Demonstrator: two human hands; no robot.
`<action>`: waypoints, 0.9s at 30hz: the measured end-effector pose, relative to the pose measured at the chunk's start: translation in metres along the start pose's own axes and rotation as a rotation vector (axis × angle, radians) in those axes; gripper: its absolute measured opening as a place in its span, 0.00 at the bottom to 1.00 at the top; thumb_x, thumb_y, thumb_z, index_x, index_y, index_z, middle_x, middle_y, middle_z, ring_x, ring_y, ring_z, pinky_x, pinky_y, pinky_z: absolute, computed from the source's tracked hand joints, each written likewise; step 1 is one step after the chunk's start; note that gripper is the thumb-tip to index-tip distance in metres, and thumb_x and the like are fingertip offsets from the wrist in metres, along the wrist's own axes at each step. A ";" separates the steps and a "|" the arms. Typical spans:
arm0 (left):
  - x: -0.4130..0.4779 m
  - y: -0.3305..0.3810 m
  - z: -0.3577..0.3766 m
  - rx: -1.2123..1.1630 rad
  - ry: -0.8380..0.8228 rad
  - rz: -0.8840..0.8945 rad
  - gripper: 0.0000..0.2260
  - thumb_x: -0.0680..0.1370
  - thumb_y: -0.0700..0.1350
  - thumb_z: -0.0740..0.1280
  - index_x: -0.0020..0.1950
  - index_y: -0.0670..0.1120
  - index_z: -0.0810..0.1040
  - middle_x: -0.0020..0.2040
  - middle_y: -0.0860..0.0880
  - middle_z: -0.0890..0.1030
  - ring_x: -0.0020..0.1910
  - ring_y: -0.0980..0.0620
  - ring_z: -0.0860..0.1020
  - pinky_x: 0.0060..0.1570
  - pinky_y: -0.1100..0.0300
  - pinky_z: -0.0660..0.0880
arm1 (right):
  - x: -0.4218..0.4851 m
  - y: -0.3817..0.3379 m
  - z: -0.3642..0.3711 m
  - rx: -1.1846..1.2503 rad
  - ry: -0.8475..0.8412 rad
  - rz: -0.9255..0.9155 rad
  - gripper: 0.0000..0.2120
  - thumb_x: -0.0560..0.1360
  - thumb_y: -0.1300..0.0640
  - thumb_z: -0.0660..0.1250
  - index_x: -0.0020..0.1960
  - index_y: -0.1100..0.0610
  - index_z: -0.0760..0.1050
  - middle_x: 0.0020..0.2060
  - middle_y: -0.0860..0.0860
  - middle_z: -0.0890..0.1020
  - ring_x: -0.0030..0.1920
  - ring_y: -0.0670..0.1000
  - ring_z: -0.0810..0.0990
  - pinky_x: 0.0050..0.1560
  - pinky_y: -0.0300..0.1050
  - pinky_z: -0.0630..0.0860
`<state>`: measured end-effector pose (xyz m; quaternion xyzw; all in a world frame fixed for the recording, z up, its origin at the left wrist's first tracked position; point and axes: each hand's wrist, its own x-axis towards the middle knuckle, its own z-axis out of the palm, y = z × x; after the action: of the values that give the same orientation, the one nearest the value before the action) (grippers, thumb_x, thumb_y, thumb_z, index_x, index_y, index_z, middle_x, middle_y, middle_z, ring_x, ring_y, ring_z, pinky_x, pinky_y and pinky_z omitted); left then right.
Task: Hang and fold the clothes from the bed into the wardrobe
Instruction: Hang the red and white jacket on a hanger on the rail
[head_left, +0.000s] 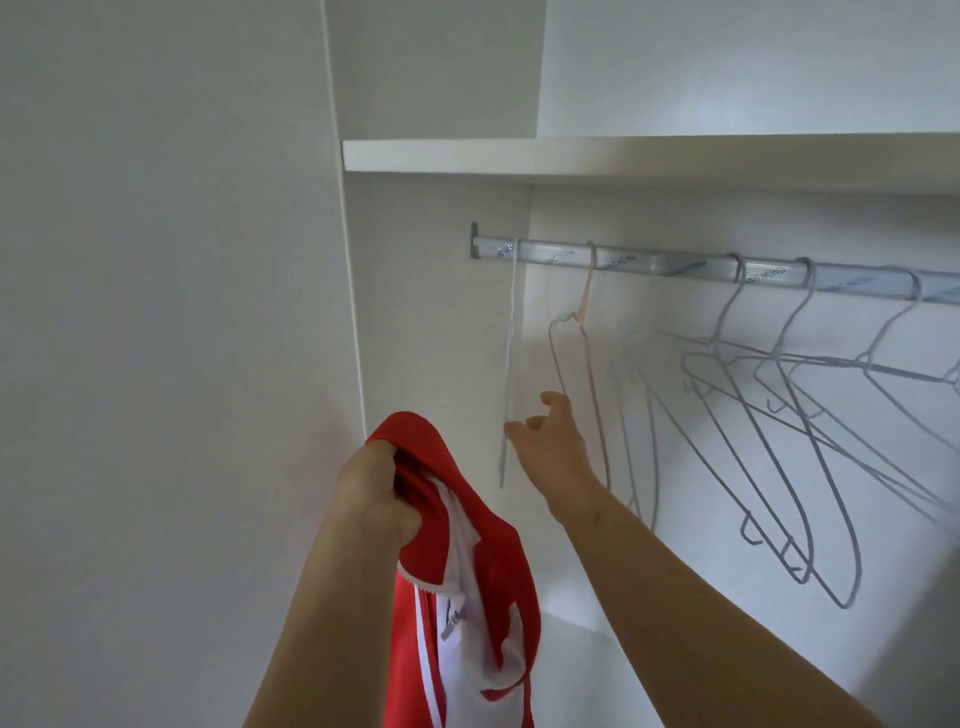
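My left hand (375, 493) grips a red and white zip jacket (470, 587) by its collar; the jacket hangs down at the lower middle. My right hand (553, 447) reaches into the wardrobe with fingers apart, between a thin white hanger (509, 364) seen edge-on and a pale pink wire hanger (582, 364). The fingertips are right at the white hanger; I cannot tell if they touch it. Both hangers hang from the metal rail (675, 265).
Several grey wire hangers (789, 441) hang on the rail to the right, tilted. A white shelf (623, 156) runs above the rail. The wardrobe's white side panel (441, 338) stands left of the hangers, with a white wall or door (156, 312) further left.
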<state>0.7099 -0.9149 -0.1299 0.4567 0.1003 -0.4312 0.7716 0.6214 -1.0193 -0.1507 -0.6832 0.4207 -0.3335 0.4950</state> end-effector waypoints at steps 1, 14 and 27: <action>0.003 0.001 0.002 0.011 -0.023 0.005 0.14 0.80 0.42 0.62 0.64 0.39 0.73 0.59 0.43 0.78 0.59 0.46 0.76 0.55 0.55 0.71 | 0.005 -0.001 0.004 0.060 0.012 0.037 0.28 0.78 0.59 0.62 0.74 0.56 0.54 0.59 0.58 0.74 0.52 0.53 0.74 0.49 0.41 0.67; 0.025 0.016 0.016 0.171 -0.194 0.112 0.16 0.82 0.45 0.56 0.65 0.38 0.71 0.49 0.44 0.76 0.48 0.46 0.75 0.53 0.54 0.69 | 0.052 -0.016 0.032 0.385 -0.093 0.310 0.08 0.77 0.64 0.60 0.40 0.60 0.70 0.31 0.52 0.70 0.29 0.48 0.66 0.33 0.40 0.70; 0.048 0.010 0.019 0.271 -0.174 0.090 0.19 0.82 0.44 0.54 0.70 0.38 0.65 0.67 0.41 0.71 0.68 0.43 0.69 0.64 0.54 0.65 | 0.030 -0.003 0.014 0.440 0.015 0.149 0.10 0.79 0.64 0.56 0.46 0.56 0.76 0.28 0.50 0.69 0.20 0.43 0.62 0.19 0.34 0.59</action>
<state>0.7421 -0.9555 -0.1393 0.5215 -0.0467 -0.4436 0.7274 0.6472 -1.0399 -0.1508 -0.5233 0.3908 -0.3850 0.6520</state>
